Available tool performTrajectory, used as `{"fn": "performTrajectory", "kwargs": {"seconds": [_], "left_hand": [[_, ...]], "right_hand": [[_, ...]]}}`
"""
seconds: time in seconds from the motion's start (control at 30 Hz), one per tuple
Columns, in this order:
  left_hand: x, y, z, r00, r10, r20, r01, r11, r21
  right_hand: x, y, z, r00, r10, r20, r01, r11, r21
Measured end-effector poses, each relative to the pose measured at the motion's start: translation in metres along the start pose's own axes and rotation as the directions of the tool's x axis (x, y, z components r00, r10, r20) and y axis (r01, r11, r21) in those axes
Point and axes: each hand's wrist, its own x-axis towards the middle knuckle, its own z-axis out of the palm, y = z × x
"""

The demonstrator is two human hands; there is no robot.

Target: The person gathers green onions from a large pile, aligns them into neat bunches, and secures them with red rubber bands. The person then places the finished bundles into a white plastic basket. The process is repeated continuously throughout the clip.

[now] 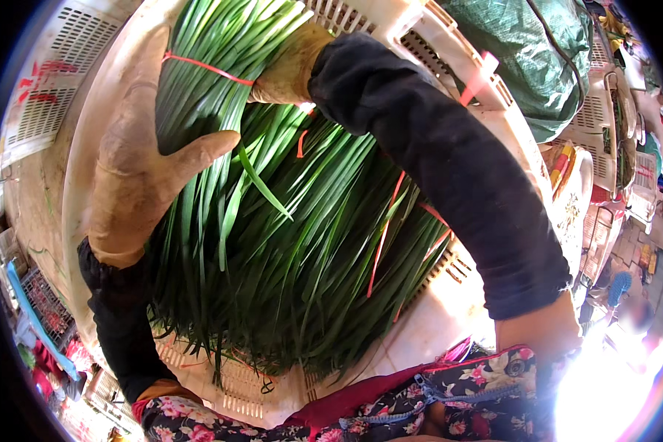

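Note:
A bundle of long green leaves (199, 110), apparently garlic chives, is held between my two gloved hands and tied with a thin red band (212, 69). My left hand (135, 149) lies along the bundle's left side, its thumb across the front of the leaves. On the opposite side, my right hand (290, 69) reaches around the bundle, its fingers hidden by the leaves. Below the hands, more chives (293, 243) fill a white slotted plastic crate (243, 389). Loose-ended red ties (385, 237) show among them. Both gloves look stained, and black sleeves cover my forearms.
Beyond the crate, a green woven sack (536, 66) stands at the upper right. Another slotted crate (61, 72) with red marks is at the upper left. Several crates (594, 127) line the right side. A dark wire basket (47, 304) sits at the lower left.

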Motion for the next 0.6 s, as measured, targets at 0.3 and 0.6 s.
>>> {"fn": "performTrajectory", "kwargs": {"seconds": [0.3, 0.6], "left_hand": [[0.009, -0.016, 0.026, 0.997, -0.065, 0.044, 0.077, 0.919, -0.386], [0.013, -0.036, 0.051, 0.993, -0.085, 0.076, 0.099, 0.976, -0.195]], "right_hand": [[-0.042, -0.021, -0.003, 0.972, 0.115, -0.205, -0.111, 0.993, 0.029], [-0.056, -0.023, 0.009, 0.903, 0.050, -0.427, -0.078, 0.996, -0.047]]}}
